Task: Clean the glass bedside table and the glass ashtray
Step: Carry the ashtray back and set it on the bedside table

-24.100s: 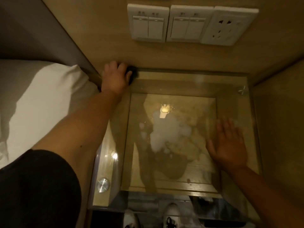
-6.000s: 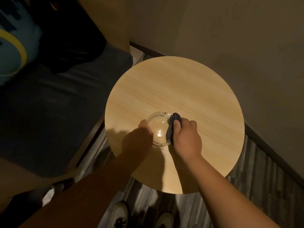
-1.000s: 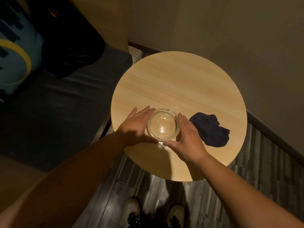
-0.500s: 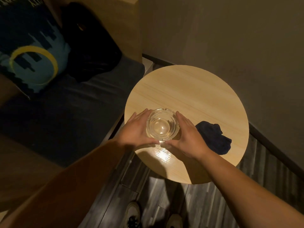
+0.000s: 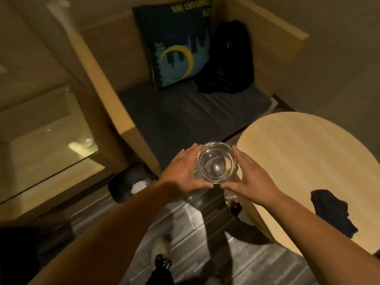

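The clear glass ashtray (image 5: 216, 162) is up in the air, left of the round wooden table (image 5: 308, 151) and above the floor. My left hand (image 5: 181, 173) and my right hand (image 5: 248, 179) cup it from either side, fingers along its wall and thumbs meeting round its near rim. A dark blue cloth (image 5: 333, 212) lies crumpled on the round table at the right, apart from both hands. The glass bedside table (image 5: 47, 128) shows blurred at the far left, with a light reflected in its top.
A dark bench seat (image 5: 185, 118) lies beyond the ashtray, with a printed cushion (image 5: 174, 50) and a black bag (image 5: 228, 60) on it. A dark bin (image 5: 127, 184) holding white paper stands on the floor beside the bedside table. My shoe (image 5: 160, 249) is below.
Both hands have carried the ashtray off the round table and leftwards over the floor. The view has swung left, bringing the bedside table into sight. The cloth stays on the round table.
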